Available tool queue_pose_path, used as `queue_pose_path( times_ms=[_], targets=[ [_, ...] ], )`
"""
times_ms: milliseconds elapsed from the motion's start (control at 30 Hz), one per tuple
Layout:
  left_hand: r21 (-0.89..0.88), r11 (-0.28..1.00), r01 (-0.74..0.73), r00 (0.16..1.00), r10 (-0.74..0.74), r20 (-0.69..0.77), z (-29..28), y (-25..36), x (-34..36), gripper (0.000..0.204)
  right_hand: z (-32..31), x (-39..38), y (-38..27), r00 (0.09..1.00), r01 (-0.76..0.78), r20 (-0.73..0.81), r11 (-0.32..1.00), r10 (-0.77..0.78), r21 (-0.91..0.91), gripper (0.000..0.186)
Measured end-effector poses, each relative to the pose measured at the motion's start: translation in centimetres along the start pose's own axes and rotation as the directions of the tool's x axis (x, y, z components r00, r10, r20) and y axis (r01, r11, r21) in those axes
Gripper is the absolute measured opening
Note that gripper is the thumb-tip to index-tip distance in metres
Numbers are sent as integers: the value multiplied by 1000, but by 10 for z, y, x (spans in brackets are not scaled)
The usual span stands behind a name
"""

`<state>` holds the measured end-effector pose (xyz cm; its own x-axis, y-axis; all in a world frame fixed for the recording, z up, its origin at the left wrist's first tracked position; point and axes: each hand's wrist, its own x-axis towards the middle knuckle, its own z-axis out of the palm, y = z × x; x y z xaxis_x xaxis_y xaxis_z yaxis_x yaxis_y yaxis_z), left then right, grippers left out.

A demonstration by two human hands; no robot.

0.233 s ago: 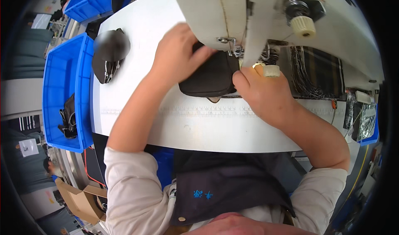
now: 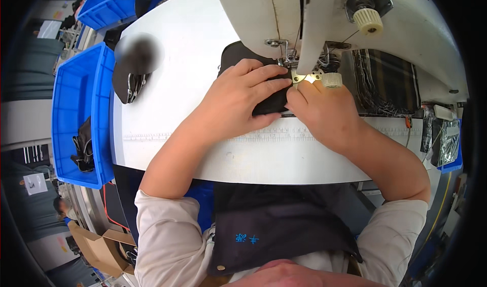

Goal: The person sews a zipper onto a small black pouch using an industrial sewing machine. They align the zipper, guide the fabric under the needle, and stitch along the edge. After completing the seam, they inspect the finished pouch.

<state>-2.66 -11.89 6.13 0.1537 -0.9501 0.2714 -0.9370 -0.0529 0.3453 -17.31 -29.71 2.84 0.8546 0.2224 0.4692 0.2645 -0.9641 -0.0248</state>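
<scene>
A dark fabric piece [image 2: 235, 54] with rounded corners lies under the head of a white sewing machine [image 2: 253, 10], its right edge at the needle area. My left hand [image 2: 238, 94] rests flat on top of it, fingers stretched toward the needle and thumb out along its near edge. My right hand [image 2: 327, 112] is closed at the piece's right edge, thumb and forefinger pinched just beside the lit metal part by the needle [image 2: 306, 78]. The tips of its other fingers are hidden behind the machine's pale knob [image 2: 332, 80].
On the white table [image 2: 167, 84], a dark sewn item with a metal zipper [image 2: 133, 81] lies at the left. Beyond the table's left edge stands a blue bin [image 2: 104, 114] holding a dark item. Dark striped fabric with frayed threads [image 2: 388, 81] lies right of the needle.
My left hand has come down from the fabric's far left side and now lies flat across it. The fabric piece has turned, its far left corner now showing. My right hand stays nearly in place.
</scene>
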Motion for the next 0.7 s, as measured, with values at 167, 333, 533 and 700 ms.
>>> queue_pose_path(
  times_ms=[167, 333, 533, 700],
  targets=[
    [3, 1000, -16, 1000, 16, -3, 3, -9, -3, 45, -2, -7, -5, 998, 42, 45, 999, -43, 15, 10],
    [28, 1000, -4, 999, 5, -39, 8, -8, -4, 40, -4, -8, -8, 991, 101, 81, 994, -105, 43, 10],
    [87, 996, 23, 998, -18, -58, 14, 5, -5, 38, -8, -8, -11, 988, 146, 44, 989, -146, 6, 20],
    [96, 995, 34, 997, -28, -65, 12, 4, -3, 39, -13, -6, -9, 986, 140, 87, 990, -141, 22, 21]
  ],
)
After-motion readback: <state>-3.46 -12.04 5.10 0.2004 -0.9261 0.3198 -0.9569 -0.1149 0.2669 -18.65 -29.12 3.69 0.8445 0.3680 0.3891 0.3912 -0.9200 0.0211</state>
